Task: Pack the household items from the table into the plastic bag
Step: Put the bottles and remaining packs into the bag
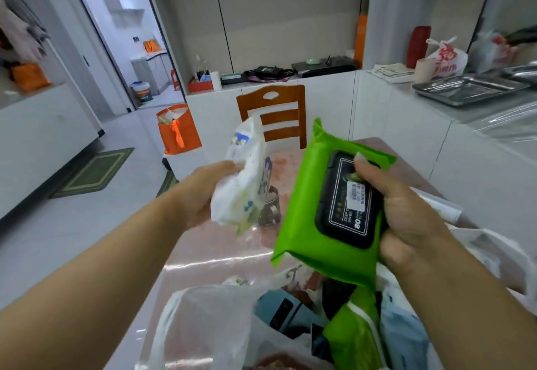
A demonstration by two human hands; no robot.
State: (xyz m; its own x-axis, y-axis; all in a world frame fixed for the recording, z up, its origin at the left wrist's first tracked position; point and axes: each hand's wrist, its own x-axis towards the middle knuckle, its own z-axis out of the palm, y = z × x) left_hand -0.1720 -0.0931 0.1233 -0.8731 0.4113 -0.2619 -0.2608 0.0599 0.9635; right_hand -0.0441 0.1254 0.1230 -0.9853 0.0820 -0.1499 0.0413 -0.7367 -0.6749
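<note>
My right hand point(406, 213) grips a green pack of wet wipes point(308, 210) with a black lid, held upright above the table, thumb on the lid. My left hand point(203, 192) holds a white soft pack with blue and green print point(247, 183), raised beside it. Below them a translucent white plastic bag point(209, 320) lies open on the pink table point(220, 250). Inside the bag I see another green pack point(354, 332), a light blue box point(287, 308) and a blue pouch point(404, 337).
A small metal cup point(271, 207) stands on the table behind the white pack. A wooden chair point(273, 114) faces the far table edge. An orange bag point(177, 128) sits on the floor at left. White counters with steel trays point(470, 91) run along the right.
</note>
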